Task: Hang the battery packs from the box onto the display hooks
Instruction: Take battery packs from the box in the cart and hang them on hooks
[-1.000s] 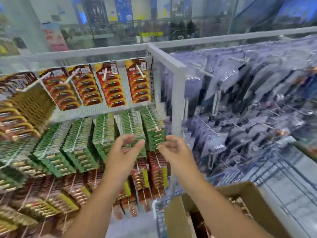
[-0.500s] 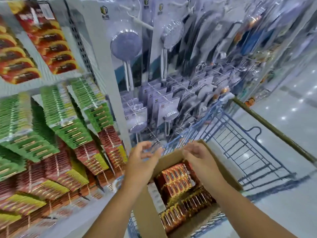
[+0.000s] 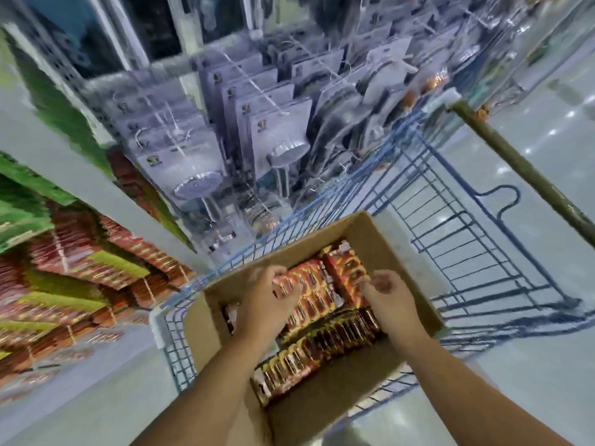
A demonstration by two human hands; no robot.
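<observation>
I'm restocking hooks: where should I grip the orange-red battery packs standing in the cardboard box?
Probably pinch the upper edges of the orange-red battery packs from above: they stand tightly on edge, and the brown cardboard box walls block their sides.

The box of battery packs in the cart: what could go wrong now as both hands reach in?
1. The left hand curls around orange packs from a tight row; neighbours may lift out and fall.
2. The cardboard box sits on the blue wire cart; pulling hard might shift it.
</observation>
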